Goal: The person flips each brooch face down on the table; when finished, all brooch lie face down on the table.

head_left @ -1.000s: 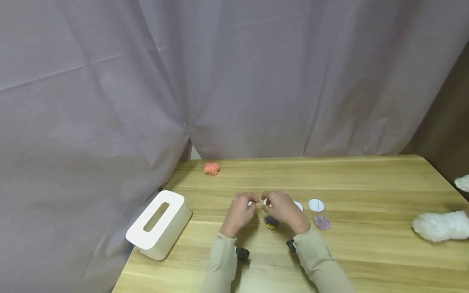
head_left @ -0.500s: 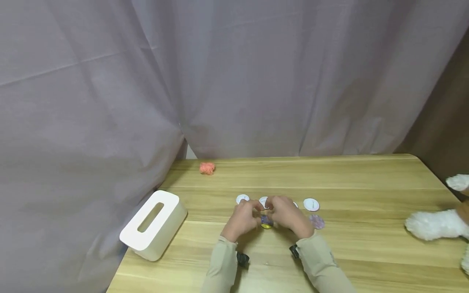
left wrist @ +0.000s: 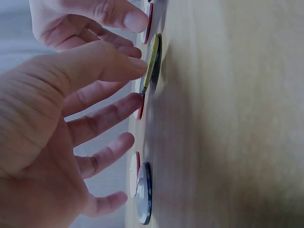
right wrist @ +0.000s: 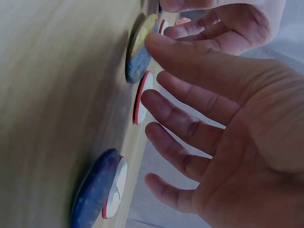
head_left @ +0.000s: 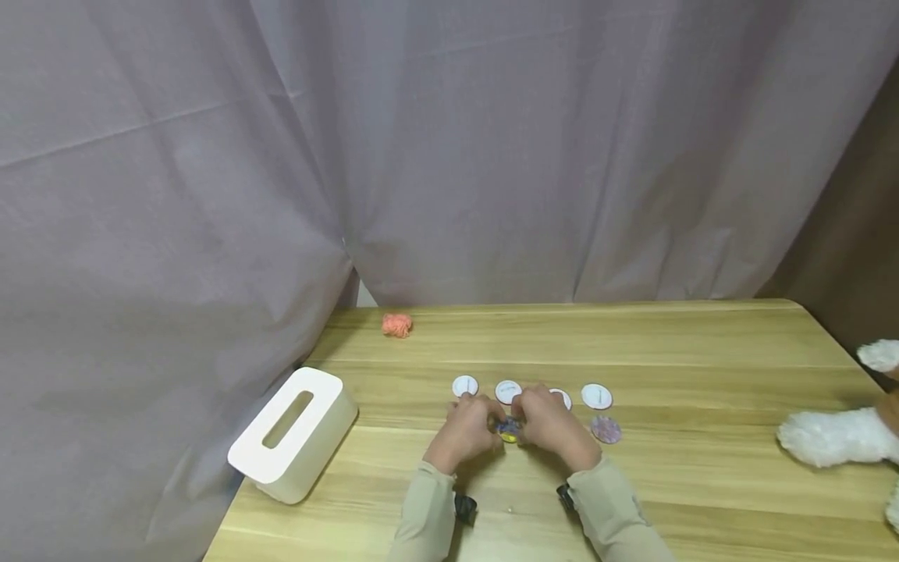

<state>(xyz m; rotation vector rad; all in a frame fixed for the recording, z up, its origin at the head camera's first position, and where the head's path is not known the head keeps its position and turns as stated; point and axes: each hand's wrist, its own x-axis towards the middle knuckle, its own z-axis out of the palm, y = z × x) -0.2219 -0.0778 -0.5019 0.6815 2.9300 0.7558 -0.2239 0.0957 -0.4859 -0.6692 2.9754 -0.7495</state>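
A blue-and-yellow round badge lies between my two hands, slightly tilted at the tabletop. My left hand pinches its left rim, with the thumb on the yellow edge and a finger at the lower end. From the other side my right hand holds it, the thumb overlapping its face. Behind the hands is a row of white-backed badges, among them a left one and a second one. Another dark-rimmed badge lies beside my left hand, mostly hidden in the head view.
A purple patterned badge lies right of my right hand, below a white-backed badge. On the left stands a white tissue box. A coral yarn bundle sits near the back edge. A white-and-brown plush toy lies at the right.
Both hands have moved from the white-backed badges towards me, onto the blue-and-yellow badge. The left white-backed badge, earlier at the left fingers, now lies uncovered. The head view has shifted slightly.
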